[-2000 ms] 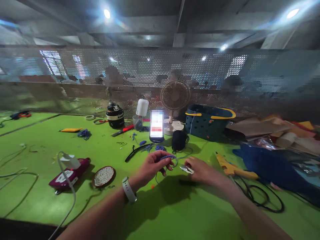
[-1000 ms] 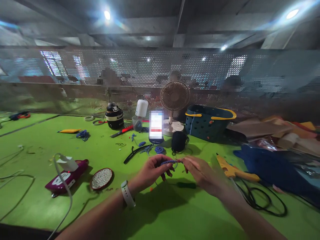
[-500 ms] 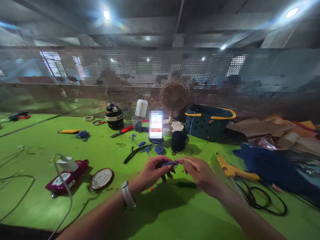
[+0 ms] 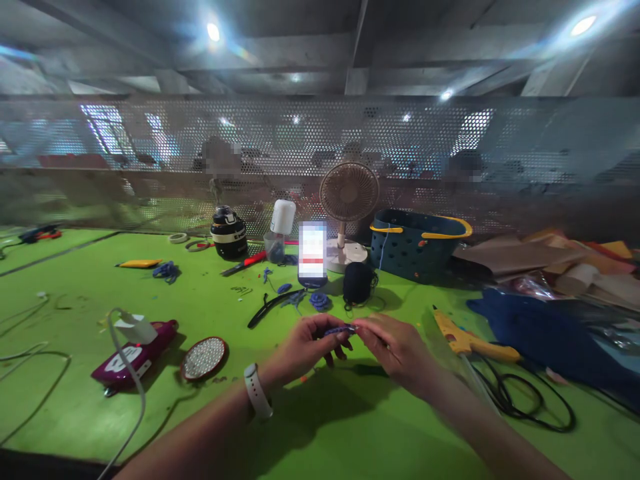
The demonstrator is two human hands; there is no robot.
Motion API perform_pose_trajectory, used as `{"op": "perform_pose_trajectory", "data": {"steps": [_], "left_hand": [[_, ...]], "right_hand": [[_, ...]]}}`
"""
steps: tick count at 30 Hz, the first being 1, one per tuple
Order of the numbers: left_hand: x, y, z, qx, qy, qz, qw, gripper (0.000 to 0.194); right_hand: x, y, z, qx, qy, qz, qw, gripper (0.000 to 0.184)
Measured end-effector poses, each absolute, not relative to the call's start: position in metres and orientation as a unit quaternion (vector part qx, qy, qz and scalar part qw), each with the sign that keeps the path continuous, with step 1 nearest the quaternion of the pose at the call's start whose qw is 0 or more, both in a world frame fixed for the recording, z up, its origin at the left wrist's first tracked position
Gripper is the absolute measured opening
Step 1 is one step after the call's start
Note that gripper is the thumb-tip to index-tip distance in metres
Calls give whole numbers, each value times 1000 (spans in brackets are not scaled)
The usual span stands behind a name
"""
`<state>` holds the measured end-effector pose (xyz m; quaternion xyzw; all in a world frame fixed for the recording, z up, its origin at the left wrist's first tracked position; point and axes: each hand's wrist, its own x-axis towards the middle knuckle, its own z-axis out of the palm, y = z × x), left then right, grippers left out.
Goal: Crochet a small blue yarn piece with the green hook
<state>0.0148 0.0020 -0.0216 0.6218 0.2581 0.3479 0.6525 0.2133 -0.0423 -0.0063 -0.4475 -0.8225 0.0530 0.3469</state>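
Observation:
Between the thumb and fingers of my left hand is a small strip of blue-purple crochet work. My right hand is closed in a pinch at the right end of that strip. A thin, shiny bit shows at its fingertips, too small to name, and the rest of what it grips is hidden. Just beyond the hands lie a blue crocheted rosette, a black ball of yarn and a black curved band. A phone with a lit, blurred screen stands upright behind the rosette.
A yellow glue gun with a coiled cable and dark blue cloth lie right. Left are a purple power strip and a round studded disc. Farther back stand a black flask, a fan and a basket.
My right hand has turned slightly, its fingertips shifting a little at the end of the crochet strip. The left hand keeps its hold almost unmoved.

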Motion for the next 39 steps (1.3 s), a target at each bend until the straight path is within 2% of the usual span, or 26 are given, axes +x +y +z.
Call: {"op": "perform_pose_trajectory", "data": {"steps": [8,24,28,32,39], "left_hand": [[14,4,-26,627,261,342,649,32],[14,2,-27,638,268,329,642,29],[14,2,-25,630,266,313,659,28],[12,3,-20,588,255,324,696,27],[9,1,-13,536,226,346,736,38]], "right_hand": [[213,-40,-9,-423,-832,-8,360,38],[212,-42,-8,-430,-831,3,352,38],[213,-44,1,-483,-794,15,368,43],[223,-36,1,-568,-760,38,315,36],[234,-26,-28,-582,-772,76,244,22]]}}
